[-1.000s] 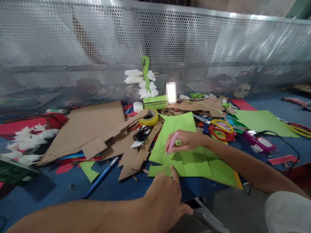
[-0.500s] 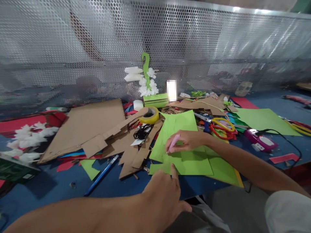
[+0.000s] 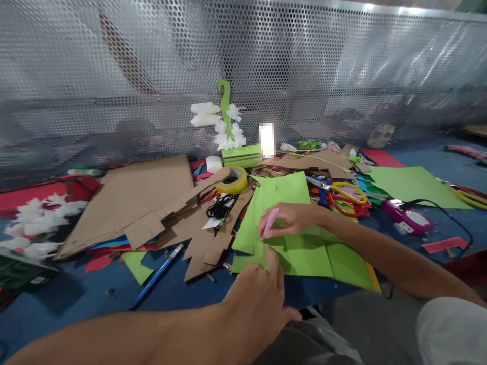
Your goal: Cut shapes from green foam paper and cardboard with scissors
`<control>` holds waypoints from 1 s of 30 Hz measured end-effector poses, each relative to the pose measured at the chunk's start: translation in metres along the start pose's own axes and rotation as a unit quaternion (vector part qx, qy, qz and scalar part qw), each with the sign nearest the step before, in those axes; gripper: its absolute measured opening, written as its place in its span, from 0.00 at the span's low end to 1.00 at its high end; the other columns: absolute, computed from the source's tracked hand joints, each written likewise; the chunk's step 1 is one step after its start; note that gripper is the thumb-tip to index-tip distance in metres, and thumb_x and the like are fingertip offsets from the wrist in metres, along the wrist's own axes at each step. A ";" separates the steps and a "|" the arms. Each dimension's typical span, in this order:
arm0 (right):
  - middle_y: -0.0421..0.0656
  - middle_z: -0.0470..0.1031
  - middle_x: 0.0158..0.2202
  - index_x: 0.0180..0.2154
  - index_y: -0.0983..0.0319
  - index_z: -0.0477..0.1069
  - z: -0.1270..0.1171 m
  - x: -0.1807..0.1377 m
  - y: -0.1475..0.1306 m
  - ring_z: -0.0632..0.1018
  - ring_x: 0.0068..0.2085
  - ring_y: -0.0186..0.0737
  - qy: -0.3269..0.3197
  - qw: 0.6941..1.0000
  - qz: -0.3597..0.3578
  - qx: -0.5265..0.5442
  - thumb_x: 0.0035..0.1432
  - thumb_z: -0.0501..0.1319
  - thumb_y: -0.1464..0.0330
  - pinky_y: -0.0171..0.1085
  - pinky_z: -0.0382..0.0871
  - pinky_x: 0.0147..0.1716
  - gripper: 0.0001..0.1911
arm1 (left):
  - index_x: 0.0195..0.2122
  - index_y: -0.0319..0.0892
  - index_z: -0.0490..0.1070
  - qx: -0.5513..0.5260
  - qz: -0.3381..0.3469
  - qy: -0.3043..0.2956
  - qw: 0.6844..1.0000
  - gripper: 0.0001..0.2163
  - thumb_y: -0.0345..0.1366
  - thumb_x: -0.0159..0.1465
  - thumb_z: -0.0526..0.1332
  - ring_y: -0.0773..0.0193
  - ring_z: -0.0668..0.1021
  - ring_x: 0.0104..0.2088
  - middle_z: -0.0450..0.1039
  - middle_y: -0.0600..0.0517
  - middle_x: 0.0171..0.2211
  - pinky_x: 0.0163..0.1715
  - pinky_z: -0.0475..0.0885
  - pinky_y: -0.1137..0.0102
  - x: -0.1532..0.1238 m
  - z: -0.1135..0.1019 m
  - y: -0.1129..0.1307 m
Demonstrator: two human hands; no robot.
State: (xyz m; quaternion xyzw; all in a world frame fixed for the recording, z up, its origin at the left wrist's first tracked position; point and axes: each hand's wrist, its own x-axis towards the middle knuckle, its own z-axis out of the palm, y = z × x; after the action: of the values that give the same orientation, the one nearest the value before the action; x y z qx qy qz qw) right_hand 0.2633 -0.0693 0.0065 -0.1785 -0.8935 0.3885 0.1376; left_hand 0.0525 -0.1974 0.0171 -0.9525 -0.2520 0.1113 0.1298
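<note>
My right hand is closed around a pink pen, whose lower end points down at green paper. The tip itself is too small to make out. On the near edge of that paper rests my left hand, index finger stretched forward and thumb out to the side, holding nothing. Its other fingers are partly hidden. A narrower green sheet with cut or folded lines lies under the pen, overlapping the larger one. More green paper with a yellow edge sticks out at the right.
Red and yellow scissors lie right of the paper, near a purple corded device. Leftward are a tape roll, black cord, cardboard and a blue cutter. A perforated metal panel stands behind.
My left hand's index finger has moved slightly forward on the paper, toward the pen. My right hand keeps the pen in nearly the same place. The view has shifted slightly.
</note>
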 end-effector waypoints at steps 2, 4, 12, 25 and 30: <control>0.50 0.84 0.49 0.48 0.64 0.83 0.000 0.000 0.001 0.81 0.46 0.43 -0.005 1.000 -0.001 -0.004 0.73 0.62 0.59 0.36 0.72 0.44 0.16 | 0.60 0.28 0.77 -0.006 0.009 -0.022 1.000 0.35 0.59 0.73 0.55 0.55 0.79 0.34 0.75 0.23 0.57 0.25 0.59 0.68 0.002 -0.002 0.000; 0.50 0.84 0.49 0.50 0.63 0.83 0.000 -0.001 0.002 0.81 0.47 0.44 -0.010 1.000 0.004 -0.007 0.73 0.63 0.58 0.37 0.73 0.45 0.17 | 0.60 0.28 0.77 -0.009 0.010 -0.022 1.000 0.35 0.59 0.73 0.55 0.55 0.79 0.33 0.75 0.22 0.57 0.24 0.59 0.68 0.003 -0.001 0.001; 0.51 0.84 0.47 0.48 0.63 0.83 0.002 0.001 0.000 0.79 0.50 0.45 -0.013 1.000 -0.011 -0.025 0.73 0.63 0.57 0.38 0.72 0.48 0.17 | 0.58 0.30 0.79 -0.015 0.017 0.008 1.000 0.33 0.58 0.73 0.55 0.53 0.80 0.34 0.75 0.23 0.57 0.24 0.59 0.67 0.001 0.005 -0.003; 0.49 0.82 0.44 0.45 0.65 0.80 0.006 0.004 -0.007 0.77 0.39 0.39 0.011 0.998 0.022 -0.056 0.74 0.60 0.61 0.35 0.70 0.39 0.15 | 0.60 0.30 0.78 -0.034 0.038 -0.048 0.998 0.32 0.56 0.74 0.56 0.52 0.82 0.35 0.72 0.20 0.60 0.23 0.59 0.67 0.003 -0.003 -0.007; 0.48 0.81 0.39 0.43 0.67 0.80 0.006 0.003 -0.007 0.77 0.35 0.38 0.071 0.990 0.078 -0.096 0.74 0.60 0.60 0.36 0.68 0.37 0.17 | 0.61 0.32 0.78 -0.038 0.047 -0.048 0.997 0.31 0.55 0.75 0.55 0.50 0.83 0.37 0.71 0.21 0.62 0.23 0.60 0.67 0.002 -0.002 -0.009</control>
State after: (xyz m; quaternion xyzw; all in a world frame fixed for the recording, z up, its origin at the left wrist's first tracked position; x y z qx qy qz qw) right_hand 0.2570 -0.0763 0.0086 -0.2875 -0.8979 0.2967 0.1518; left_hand 0.0513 -0.1893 0.0215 -0.9609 -0.2173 0.1534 0.0764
